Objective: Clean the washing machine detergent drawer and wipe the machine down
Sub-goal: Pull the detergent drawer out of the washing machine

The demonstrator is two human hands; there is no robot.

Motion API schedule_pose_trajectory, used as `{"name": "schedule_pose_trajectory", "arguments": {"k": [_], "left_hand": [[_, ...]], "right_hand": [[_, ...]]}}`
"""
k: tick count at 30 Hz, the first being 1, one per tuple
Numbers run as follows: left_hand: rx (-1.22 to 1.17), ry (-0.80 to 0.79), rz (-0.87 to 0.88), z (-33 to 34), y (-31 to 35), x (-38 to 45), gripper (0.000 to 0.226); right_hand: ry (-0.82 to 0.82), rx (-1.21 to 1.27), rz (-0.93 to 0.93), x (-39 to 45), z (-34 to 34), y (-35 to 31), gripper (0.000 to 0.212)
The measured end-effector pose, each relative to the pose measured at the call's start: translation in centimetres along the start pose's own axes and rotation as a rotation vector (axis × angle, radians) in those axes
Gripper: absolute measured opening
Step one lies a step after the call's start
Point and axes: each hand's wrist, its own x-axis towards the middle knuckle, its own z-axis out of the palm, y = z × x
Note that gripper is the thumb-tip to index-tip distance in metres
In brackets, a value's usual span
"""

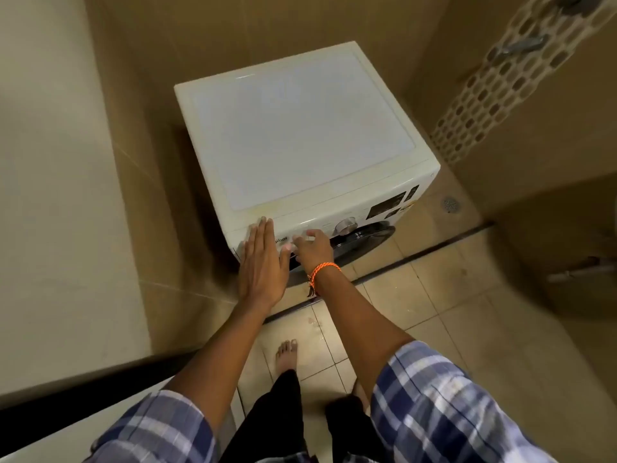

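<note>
A white front-loading washing machine [300, 128] is seen from above in a tiled corner. The left hand [262, 262] is laid flat, fingers straight and together, against the top-left of the front panel, where the detergent drawer [285, 243] sits, mostly hidden. The right hand [314, 247], an orange thread band [322, 270] at its wrist, is curled at the drawer's front; whether the fingers actually grip it cannot be told. A control dial [346, 226] lies just right of it.
</note>
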Motion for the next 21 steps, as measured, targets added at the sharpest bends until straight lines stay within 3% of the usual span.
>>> {"name": "schedule_pose_trajectory", "arguments": {"k": [3,6,11,14,16,18,21], "left_hand": [[0.015,0.030,0.034,0.7,-2.0,0.4,0.068],[-0.035,0.169,0.022,1.4,-3.0,0.0,0.062],[-0.226,0.386,-0.249,2.0,-2.9,-0.7,0.027],[-0.535,0.284,-0.678,3.1,-3.1,0.3,0.033],[-0.998,0.213,-0.890,3.9,-3.4,1.3,0.042],[-1.425,0.172,-0.998,4.0,-2.9,2.0,0.054],[-1.650,0.190,-1.033,3.5,-2.2,3.1,0.071]], "right_hand": [[-0.047,0.139,0.095,0.4,1.5,-0.2,0.053],[-0.062,0.268,0.142,1.0,2.7,-0.2,0.037],[-0.034,0.392,0.205,2.9,4.3,0.7,0.045],[-0.017,0.440,0.195,3.9,5.1,1.7,0.063],[-0.014,0.436,0.164,4.5,5.6,2.5,0.062],[-0.017,0.429,0.146,4.7,5.8,3.0,0.050],[-0.009,0.431,0.129,4.8,6.0,3.5,0.057]]}}
